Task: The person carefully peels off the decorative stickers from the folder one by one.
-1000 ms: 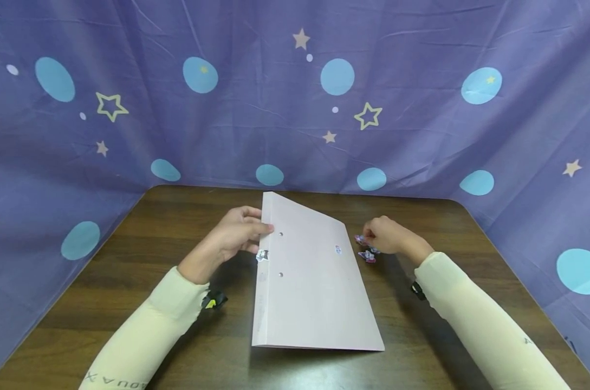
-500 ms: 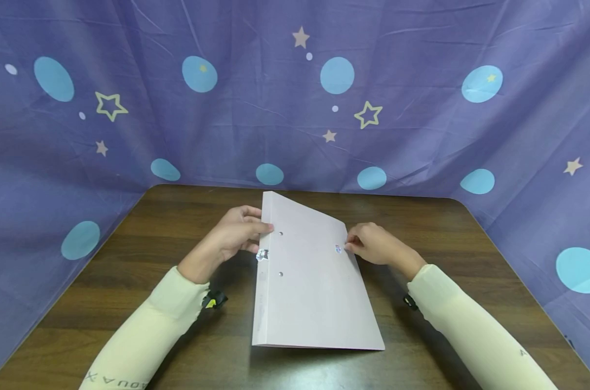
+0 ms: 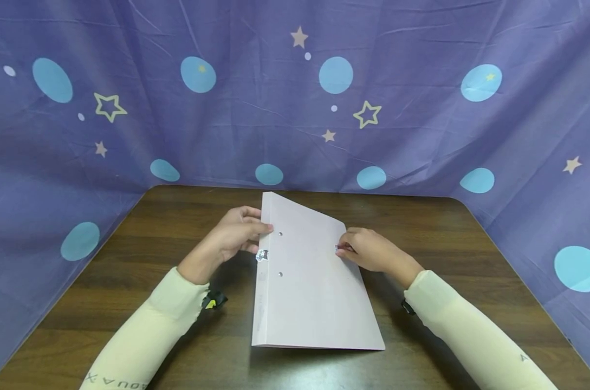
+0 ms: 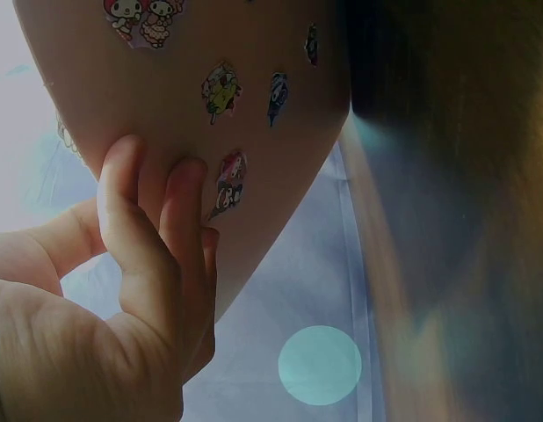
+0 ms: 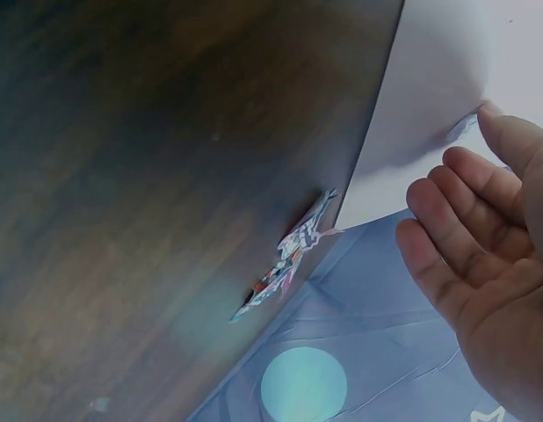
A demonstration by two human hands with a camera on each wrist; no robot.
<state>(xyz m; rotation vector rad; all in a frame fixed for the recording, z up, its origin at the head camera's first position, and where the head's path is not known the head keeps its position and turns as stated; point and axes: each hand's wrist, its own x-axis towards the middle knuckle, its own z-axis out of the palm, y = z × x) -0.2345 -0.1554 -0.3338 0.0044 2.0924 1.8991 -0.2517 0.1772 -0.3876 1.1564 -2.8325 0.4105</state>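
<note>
Here's the pale folder [image 3: 319, 309], tilted in the middle of the table [image 3: 221, 352]! From its centre, the left hand [image 3: 233, 233] grips the spine at ten o'clock, thumb in front, fingers behind. Cartoon stickers [image 4: 221, 92] dot the back. At two o'clock, the right hand [image 3: 373, 249] has its fingers bent at a small sticker [image 5: 462, 128]; pinching or only touching, can't tell. Right wrist view: loose stickers [image 5: 293, 251] at nine o'clock from that hand.
</note>
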